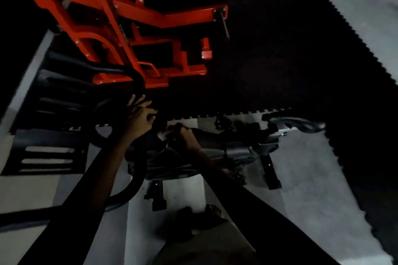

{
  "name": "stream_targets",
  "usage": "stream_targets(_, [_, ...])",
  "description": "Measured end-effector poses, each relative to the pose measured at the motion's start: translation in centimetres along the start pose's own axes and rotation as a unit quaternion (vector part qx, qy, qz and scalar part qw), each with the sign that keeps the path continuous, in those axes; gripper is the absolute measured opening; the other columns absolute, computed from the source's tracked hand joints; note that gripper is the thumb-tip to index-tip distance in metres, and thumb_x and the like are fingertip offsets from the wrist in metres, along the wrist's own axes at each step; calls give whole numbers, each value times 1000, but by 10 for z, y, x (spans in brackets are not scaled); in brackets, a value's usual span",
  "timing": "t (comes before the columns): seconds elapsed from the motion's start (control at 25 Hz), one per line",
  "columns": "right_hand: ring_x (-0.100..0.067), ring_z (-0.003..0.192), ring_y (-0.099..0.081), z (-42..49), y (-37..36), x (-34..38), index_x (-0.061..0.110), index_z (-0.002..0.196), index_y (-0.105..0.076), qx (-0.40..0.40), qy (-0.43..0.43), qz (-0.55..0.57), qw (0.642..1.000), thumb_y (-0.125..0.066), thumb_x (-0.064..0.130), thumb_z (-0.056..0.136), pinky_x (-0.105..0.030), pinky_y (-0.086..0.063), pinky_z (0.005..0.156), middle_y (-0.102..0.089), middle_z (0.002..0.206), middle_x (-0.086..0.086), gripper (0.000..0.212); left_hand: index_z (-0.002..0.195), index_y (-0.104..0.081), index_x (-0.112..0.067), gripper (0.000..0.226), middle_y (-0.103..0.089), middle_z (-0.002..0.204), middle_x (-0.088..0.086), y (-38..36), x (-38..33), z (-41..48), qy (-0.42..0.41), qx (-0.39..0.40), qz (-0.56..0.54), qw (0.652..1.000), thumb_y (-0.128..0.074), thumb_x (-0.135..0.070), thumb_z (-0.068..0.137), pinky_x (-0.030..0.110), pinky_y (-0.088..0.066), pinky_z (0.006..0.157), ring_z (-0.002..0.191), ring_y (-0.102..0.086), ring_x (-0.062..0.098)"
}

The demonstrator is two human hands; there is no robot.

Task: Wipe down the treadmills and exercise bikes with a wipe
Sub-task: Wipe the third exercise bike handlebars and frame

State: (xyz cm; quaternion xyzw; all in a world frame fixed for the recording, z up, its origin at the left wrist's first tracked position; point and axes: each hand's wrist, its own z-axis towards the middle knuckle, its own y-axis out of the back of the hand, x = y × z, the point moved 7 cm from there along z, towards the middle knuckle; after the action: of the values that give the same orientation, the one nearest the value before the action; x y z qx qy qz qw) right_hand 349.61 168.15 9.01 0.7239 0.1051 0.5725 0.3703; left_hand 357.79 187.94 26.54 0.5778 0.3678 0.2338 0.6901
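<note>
While you lean over the dark exercise bike (pixel 217 153), your left hand (pixel 140 118) lies on a black rounded part at the bike's left end. Its fingers are bent over that part, one finger reaching further out. The light is too dim to tell whether the hand truly grips it.

Your right hand (pixel 185 137) sits just to the right of the left one, on top of the bike's body. Its fingers are curled tight round a small pale wipe (pixel 161 135), which shows only as a light scrap at the fingertips, pressed against the bike's dark surface. The two hands are near each other but apart.

Both arms reach the bike in black sleeves (pixel 86 200).

Beyond the bike stands an orange frame (pixel 129 28) of another machine, on a black floor mat (pixel 280 60) with a toothed edge. The bike itself stands on pale floor (pixel 301 174), with its short feet showing beneath it. To the left of the bike lie black slotted panels (pixel 47 157), flat on the floor.
</note>
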Motion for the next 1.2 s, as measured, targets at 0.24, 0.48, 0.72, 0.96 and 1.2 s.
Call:
stream_targets(0.24, [-36,129,-51,-102,133,44,-12,135,-50,-65,-50,15,997,-48,16,101,-31,-35,102,-53,138,-27,44,124,-71,-14,33,-67,129,10,-20,-28,37,-69,62,-11,996,-71,-19,91,37,1,118,139,-41,32])
stream_targets(0.48, [-38,98,-65,-122,230,-55,-2,99,-72,-231,-174,-40,957,-52,31,80,-37,-46,80,-69,102,-22,43,130,-67,-19,36,-67,129,8,-56,-143,72,-161,79,-88,980,-66,-27,95,33,-12,106,132,-51,24])
stream_targets(0.72, [-36,82,-65,-129,316,-134,1,76,-64,-291,-291,-45,910,-54,4,87,-28,-33,58,-67,84,-20,16,136,-60,-22,39,-66,130,-1,-120,-264,99,-215,163,-128,954,-60,-32,98,35,-16,102,128,-54,20])
stream_targets(0.96, [-41,85,-64,-129,342,-194,-2,74,-66,-296,-306,-40,904,-52,8,82,-43,-49,69,-69,85,-24,18,140,-56,-17,41,-65,132,8,-172,-341,116,-237,226,-119,937,-57,-30,100,31,-17,100,128,-54,28])
stream_targets(1.2, [-42,89,-65,-113,339,-218,-6,86,-67,-313,-318,8,895,-56,4,83,-48,-52,72,-69,94,-27,16,137,-58,-10,39,-62,134,14,-206,-375,129,-252,252,-122,926,-55,-27,102,36,-24,106,128,-53,32])
